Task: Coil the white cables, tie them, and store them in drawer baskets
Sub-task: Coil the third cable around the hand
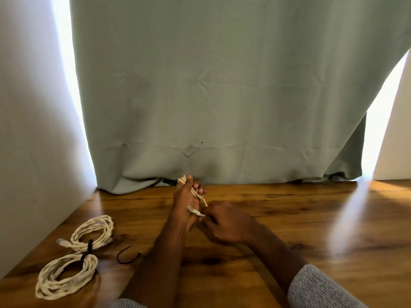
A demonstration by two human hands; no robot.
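Step in hand, by judgement: coiling of a third white cable (196,193), with tying and storage not yet done. Cable looped over the left hand (185,201), strands running from above the fingertips down across the palm, fingers curled lightly round the loops. Clear end plug (192,210) lying across the heel of the left hand, just beside the right hand (224,222). Right hand closed, fingers curled on the cable close to the plug; exact pinch point hidden by the knuckles. Both hands raised over the wooden table (289,230), near its far edge and the grey-green curtain (222,85). Next move, by judgement: tuck the free end into the bundle, keep the loops from springing open, then reach for the loose black tie (127,255) lying on the table to the left of the left forearm. Two finished coils at the left of the table: far coil (93,233) and near coil (64,276), each bound with a black tie, lying close together. Containers: no drawer or basket in view; contents therefore not determinable. All three cables outside storage.
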